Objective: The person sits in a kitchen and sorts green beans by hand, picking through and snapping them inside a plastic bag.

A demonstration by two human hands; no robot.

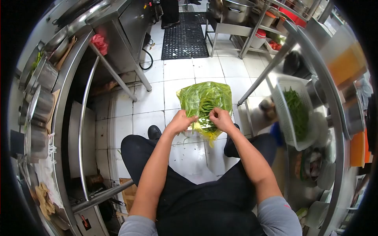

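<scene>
A yellow-tinted clear plastic bag (210,89) stands in front of my knees, its mouth open toward me. Inside are many thin green beans (206,106). My left hand (182,121) is at the bag's left side, thumb and fingers closed over the opening; what they grip is hidden. Across the opening, my right hand (221,119) has its fingertips pinched together over the beans, and I cannot make out what is between them. To the right, a white plastic basket (281,104) on a low shelf holds more green beans (297,112).
Steel shelving (338,74) runs along my right side with containers. A steel counter (75,59) with metal pots (39,102) is on the left. Ahead, a black rubber mat (185,37) lies on white tiles, with a person's dark-clothed leg (170,11) beside it.
</scene>
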